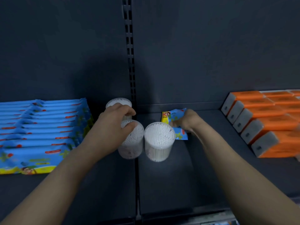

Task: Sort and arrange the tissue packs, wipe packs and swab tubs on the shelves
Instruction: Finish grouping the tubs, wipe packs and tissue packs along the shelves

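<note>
Head view: three clear swab tubs are seen standing at the middle of the dark shelf. The left grip is curled over the top of the near-left tub. The rear tub is placed just behind its fingers, and the near-right tub just beside. The right grip is pinched on a single wipe pack, which lies on the shelf just behind the near-right tub. A row of blue wipe packs is laid at the left, and orange tissue packs are lined at the right.
</note>
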A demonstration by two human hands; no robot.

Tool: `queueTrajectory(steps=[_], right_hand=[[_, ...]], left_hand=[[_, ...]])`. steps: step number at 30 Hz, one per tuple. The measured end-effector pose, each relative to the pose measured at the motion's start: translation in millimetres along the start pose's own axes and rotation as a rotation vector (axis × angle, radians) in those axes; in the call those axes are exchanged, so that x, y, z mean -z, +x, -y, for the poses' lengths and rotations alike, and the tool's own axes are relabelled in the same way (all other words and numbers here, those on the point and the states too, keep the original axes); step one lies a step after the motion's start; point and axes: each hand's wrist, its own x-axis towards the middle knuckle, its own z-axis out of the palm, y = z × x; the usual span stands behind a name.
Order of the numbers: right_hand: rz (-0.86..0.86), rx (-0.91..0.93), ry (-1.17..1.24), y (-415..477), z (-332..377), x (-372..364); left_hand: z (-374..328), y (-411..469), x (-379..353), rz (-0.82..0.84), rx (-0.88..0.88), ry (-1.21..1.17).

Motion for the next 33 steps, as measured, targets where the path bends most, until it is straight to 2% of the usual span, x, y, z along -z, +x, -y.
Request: queueTrajectory(steps=[3, 10, 16, 21, 27, 30, 33], right_hand=[[0.012, 0.044, 0.183, 3, -9, 18], [-0.011, 0.44, 0.218, -6, 4, 53], [0.084, 0.648, 0.301, -30, 27, 56], [0.035, 0.788, 0.261, -46, 40, 51], [-0.16, 0.906, 0.292, -74, 65, 46], [-0.126, 0.942, 0.249, -99, 85, 22], [-0.034, 0.952, 0.193, -125, 102, -20]], left_hand=[[-5, 1, -8, -0.004, 0.08, 0.031], [-16, -6, -20, 0.051, 0.289, 0.178], [-23, -11, -14, 0.127, 0.407, 0.065], [-26, -17, -17, 0.164, 0.441, 0.054], [-15, -43, 10, -0.037, 0.431, -0.034], [-4, -65, 38, -0.064, 0.419, -0.047], [18, -96, 70, -0.023, 0.412, -0.031]])
